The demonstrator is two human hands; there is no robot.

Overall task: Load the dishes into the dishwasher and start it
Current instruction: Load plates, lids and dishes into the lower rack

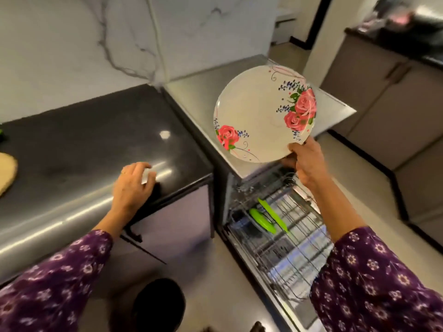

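White, rose-printed plate [259, 111] is gripped at its lower rim by the right hand [305, 161] and held tilted in mid-air at centre right of the frame, above the dishwasher [191, 97]. The left hand [133, 185] rests on the black counter [84, 140] at centre left with its fingers curled; whether it holds anything cannot be told. At lower right, the wire rack [287, 238] is pulled out and carries 2 green items [262, 220]; most slots look vacant. Loading appears to be at an early stage. Remaining: seat the plate, load any further dishes, close up, start the cycle.
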